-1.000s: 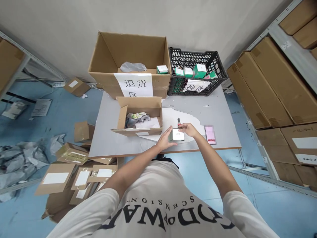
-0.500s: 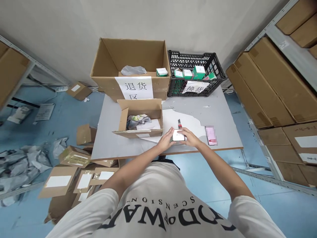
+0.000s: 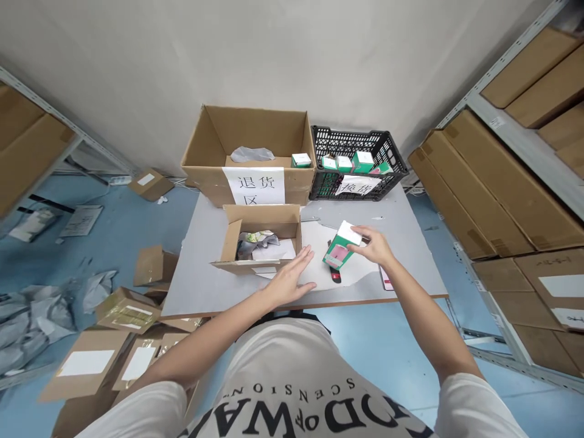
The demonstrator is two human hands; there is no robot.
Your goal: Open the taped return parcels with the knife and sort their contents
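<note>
Item: small green and white box (image 3: 343, 246), tilted, held off the grey table (image 3: 201, 286) in my right hand (image 3: 374, 248), fingers closed around its upper end. Below it, on the table: a red-handled cutter (image 3: 336, 277), close beside a white sheet (image 3: 319, 255). My left hand (image 3: 290, 281): flat, fingers spread and empty, resting just in front of the small open carton (image 3: 261, 240), which contains crumpled wrapping. Rear of the table: large carton (image 3: 250, 152) with paper sign; black crate (image 3: 356, 163) holding more green boxes.
</note>
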